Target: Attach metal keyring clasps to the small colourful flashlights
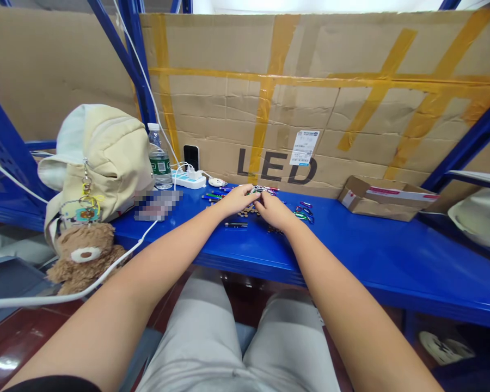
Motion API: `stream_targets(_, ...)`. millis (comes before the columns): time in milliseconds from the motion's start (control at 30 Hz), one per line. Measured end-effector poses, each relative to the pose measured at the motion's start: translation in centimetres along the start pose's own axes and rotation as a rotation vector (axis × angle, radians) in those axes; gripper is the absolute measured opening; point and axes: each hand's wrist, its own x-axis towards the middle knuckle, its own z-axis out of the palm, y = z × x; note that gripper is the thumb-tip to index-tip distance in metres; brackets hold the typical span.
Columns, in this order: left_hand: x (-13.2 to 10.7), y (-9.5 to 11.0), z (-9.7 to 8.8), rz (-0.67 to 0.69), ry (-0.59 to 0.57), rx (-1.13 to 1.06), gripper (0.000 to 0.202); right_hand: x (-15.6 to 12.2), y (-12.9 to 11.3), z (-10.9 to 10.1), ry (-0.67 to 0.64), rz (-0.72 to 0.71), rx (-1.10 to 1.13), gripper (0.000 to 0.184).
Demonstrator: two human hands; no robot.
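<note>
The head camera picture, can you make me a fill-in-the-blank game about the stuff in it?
1. The big black letters on the tall cardboard spell ____.
2. A small dark rod lies near the left hand on a tabletop coloured ____.
3. The stuffed toy by the cream bag is a brown ____.
4. The hand nearer the open cardboard box is the ____ one.

Missing words: LED; blue; bear; right.

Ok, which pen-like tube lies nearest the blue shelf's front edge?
The glossy black tube, in front of small brown discs; others lie farther back.
</note>
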Motion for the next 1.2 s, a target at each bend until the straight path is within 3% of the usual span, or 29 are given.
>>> stream_targets(200, -0.3, 1.0, -0.1, 0.007, -0.006, -0.104, 0.022, 0.3, 0.1, 0.5, 0.010, -0.007, 0.132, 0.024)
stream_targets(500, 0.0, 0.1, -1.0, -0.013, 0.013, 0.126, 0.017, 0.3, 0.1, -0.2, 0.018, 0.023, -0.098, 0.019)
stream_targets(700, -0.2, 0.0, -1.5, 0.059, -0.150, 0.134, 0.023, 0.4, 0.4, -0.1, 0.028, -0.020, -0.065, 0.021)
stream_targets(867, -0.7, 0.7, -1.6, 0.019, -0.192, 0.129, 0.025, 0.4, 0.3, 0.1, -0.024, -0.058, -0.080, 0.023)
stream_targets(1033, -0.8, 0.9, -1.5, -0.185, -0.204, -0.205, 0.012, 0.2, 0.1, -0.2, -0.059, -0.044, -0.072, 0.023)
stream_targets(1200, -0.4, 1.2, -2.1, -0.339, -0.105, -0.596, 0.025, 0.0, -0.1, -0.4, -0.062, 0.026, 0.213, 0.021)
